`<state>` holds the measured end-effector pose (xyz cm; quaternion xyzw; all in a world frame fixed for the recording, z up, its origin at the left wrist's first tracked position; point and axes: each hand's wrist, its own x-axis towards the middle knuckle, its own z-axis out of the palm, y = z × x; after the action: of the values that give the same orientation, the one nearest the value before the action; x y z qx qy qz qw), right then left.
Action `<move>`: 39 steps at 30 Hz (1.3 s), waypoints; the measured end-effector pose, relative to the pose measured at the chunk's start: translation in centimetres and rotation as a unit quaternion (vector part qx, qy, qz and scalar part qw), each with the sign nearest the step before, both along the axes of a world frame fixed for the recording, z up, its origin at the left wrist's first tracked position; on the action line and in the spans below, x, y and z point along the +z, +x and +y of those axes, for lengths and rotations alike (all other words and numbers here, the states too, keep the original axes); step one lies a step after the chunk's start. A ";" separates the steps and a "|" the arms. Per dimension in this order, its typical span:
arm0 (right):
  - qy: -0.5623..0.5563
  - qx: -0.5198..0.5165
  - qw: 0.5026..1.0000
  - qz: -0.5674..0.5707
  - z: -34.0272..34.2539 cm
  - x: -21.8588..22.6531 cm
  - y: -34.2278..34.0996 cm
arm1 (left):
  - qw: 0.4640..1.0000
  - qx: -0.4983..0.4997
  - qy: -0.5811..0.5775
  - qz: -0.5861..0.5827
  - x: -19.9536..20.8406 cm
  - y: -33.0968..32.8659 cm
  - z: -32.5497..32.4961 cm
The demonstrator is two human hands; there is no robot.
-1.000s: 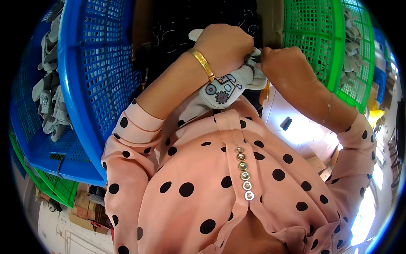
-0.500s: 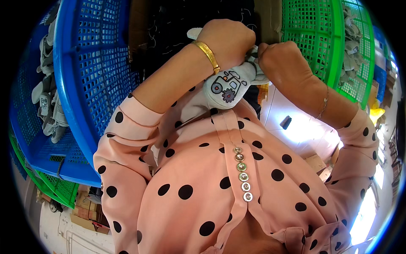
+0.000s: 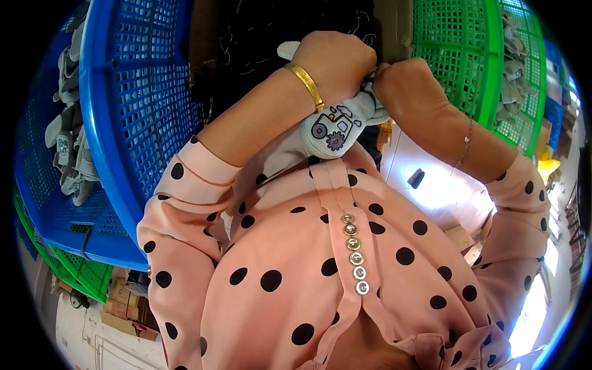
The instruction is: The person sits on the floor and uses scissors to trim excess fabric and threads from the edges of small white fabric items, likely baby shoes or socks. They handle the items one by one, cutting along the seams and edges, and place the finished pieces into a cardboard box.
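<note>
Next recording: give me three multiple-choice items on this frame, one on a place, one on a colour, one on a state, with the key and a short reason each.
1. Where is the blue basket?
A. on the person's left
B. on the person's right
C. behind the person

2. What colour is the bangle on the left wrist?
A. silver
B. gold
C. red

3. How do the left hand and right hand stand to the grey printed sock?
A. both grip it
B. only the right touches it
C. neither touches it

Key: 1 A, the blue basket fills the picture's left side, while the green basket is on the right. 2 B, the band shines gold. 3 A, both hands close on the sock's upper end, with its tractor print hanging below.
</note>
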<state>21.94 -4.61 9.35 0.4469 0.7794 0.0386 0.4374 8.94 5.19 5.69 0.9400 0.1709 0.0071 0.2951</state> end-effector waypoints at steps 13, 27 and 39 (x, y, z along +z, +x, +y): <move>0.100 -0.130 0.971 0.175 -1.9 3.8 -0.5 | 0.996 0.074 -0.029 -0.042 -1.7 -3.5 -2.0; 0.078 -0.122 0.971 0.190 -0.7 4.5 -0.5 | 0.986 0.097 -0.113 -0.081 -2.0 -4.2 -1.1; 0.042 -0.076 0.993 0.081 0.2 2.4 0.3 | 0.995 0.088 0.006 -0.037 -2.0 -1.0 -1.8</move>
<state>22.20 -4.38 11.78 0.5247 0.7735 0.0012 0.3554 7.93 3.42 3.66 0.9222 0.2423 0.0692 0.2934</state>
